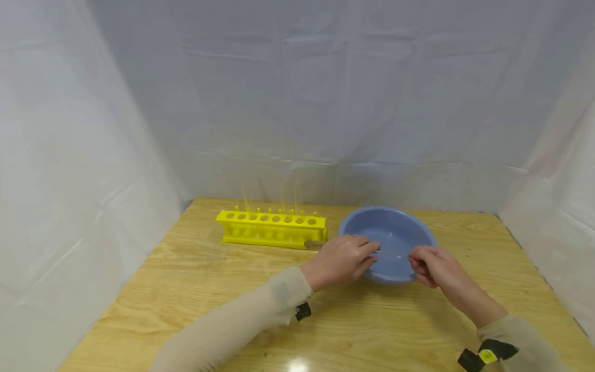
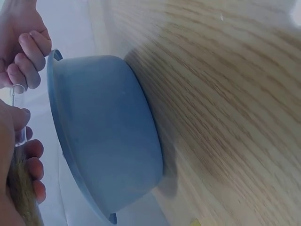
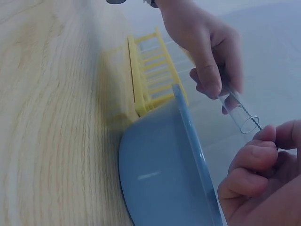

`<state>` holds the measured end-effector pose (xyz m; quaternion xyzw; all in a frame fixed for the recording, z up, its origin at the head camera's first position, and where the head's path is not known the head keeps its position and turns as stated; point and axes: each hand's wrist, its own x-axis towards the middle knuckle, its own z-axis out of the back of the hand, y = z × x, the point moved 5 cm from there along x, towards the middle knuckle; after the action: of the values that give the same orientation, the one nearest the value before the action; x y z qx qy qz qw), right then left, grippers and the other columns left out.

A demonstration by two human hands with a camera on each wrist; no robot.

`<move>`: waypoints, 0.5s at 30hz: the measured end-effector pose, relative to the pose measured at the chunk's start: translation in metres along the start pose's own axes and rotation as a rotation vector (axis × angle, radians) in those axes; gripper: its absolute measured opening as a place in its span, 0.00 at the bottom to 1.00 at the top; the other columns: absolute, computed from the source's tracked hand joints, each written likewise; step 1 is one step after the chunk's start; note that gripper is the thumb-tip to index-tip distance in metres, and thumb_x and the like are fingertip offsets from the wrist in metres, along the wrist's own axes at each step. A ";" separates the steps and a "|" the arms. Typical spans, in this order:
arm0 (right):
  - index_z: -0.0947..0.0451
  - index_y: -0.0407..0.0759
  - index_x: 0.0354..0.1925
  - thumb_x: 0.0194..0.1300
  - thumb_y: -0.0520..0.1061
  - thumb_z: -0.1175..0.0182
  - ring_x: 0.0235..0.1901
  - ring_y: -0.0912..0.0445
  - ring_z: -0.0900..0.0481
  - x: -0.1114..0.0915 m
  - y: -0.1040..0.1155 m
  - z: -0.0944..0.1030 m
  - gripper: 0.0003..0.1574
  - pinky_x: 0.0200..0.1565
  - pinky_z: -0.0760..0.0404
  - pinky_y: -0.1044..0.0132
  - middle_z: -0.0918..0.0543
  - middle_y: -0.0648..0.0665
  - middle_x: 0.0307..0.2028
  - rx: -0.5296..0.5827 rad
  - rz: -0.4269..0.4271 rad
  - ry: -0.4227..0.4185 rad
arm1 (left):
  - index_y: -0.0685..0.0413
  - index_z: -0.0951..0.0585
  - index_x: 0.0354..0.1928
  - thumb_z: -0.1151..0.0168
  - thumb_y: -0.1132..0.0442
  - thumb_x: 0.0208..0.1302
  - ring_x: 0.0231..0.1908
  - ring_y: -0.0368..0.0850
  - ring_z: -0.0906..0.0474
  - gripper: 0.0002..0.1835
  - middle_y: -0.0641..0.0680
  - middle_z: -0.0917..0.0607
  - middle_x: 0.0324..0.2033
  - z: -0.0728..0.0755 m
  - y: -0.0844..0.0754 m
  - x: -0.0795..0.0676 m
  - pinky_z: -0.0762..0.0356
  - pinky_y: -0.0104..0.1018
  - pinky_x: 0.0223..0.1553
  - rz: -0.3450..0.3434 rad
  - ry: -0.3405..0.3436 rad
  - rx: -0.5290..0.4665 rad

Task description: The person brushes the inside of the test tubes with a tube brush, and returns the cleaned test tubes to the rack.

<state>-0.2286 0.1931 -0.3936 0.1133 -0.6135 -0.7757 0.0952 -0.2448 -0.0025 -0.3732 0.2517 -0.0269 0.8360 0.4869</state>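
Over the blue basin [image 1: 372, 219], my left hand [image 1: 341, 258] grips a clear glass test tube [image 3: 239, 113] that lies roughly level, its rimmed mouth pointing at my right hand [image 1: 432, 264]. A twisted wire, the stem of a test tube brush [image 3: 254, 121], runs out of the mouth. My right thumb and fingers pinch this wire just outside the rim. The brush's brown bristles [image 2: 21, 186] show on the other side of my left hand, at the tube's far part. My left fingers hide the middle of the tube.
Left of the basin stands a yellow test tube rack [image 1: 271, 219] with a row of holes and pegs. A few clear tubes [image 1: 296, 195] rise along its back. Both sit on a wooden table [image 1: 186, 289], with white sheeting [image 1: 307, 103] behind and at the sides.
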 end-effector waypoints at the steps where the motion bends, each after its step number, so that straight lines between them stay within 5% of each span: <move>1: 0.37 0.37 0.24 0.80 0.46 0.58 0.14 0.59 0.42 0.000 0.000 0.000 0.25 0.18 0.39 0.63 0.40 0.50 0.16 -0.004 -0.004 -0.008 | 0.48 0.18 0.56 0.40 0.51 0.73 0.34 0.38 0.18 0.16 0.46 0.15 0.40 0.000 0.000 0.000 0.19 0.31 0.36 0.000 0.000 0.002; 15: 0.39 0.37 0.21 0.77 0.43 0.59 0.15 0.58 0.50 0.001 0.006 0.000 0.25 0.20 0.41 0.64 0.43 0.51 0.13 -0.123 -0.033 -0.022 | 0.47 0.21 0.54 0.42 0.50 0.74 0.27 0.37 0.24 0.14 0.46 0.20 0.31 0.003 0.007 -0.011 0.24 0.29 0.28 -0.084 -0.076 0.038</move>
<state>-0.2296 0.1909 -0.3875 0.1088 -0.5636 -0.8147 0.0824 -0.2453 -0.0158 -0.3740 0.2934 -0.0191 0.8050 0.5153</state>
